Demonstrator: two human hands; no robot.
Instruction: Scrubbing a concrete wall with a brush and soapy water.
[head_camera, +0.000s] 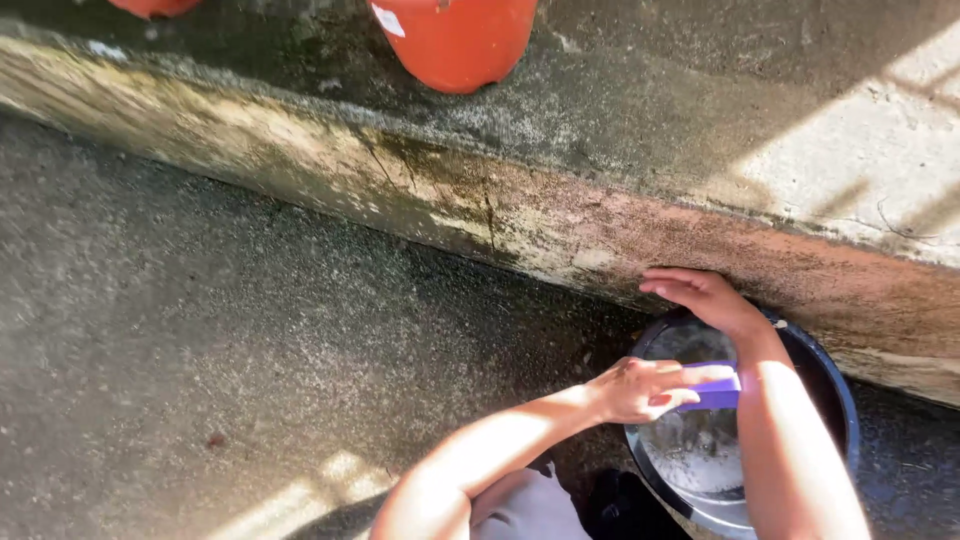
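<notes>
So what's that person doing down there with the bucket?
A person is crouched by a stained concrete ledge. Their left hand holds a purple brush over a dark bucket of soapy water. Their right hand reaches across it, fingers open, and rests at the foot of the ledge, just above the bucket's rim. An orange flowerpot stands on top of the ledge.

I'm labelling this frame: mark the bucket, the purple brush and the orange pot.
bucket (838, 385), head view, right side of its dark rim.
purple brush (722, 392), head view, its body past the left hand's fingers.
orange pot (460, 40), head view, middle of its side.
</notes>
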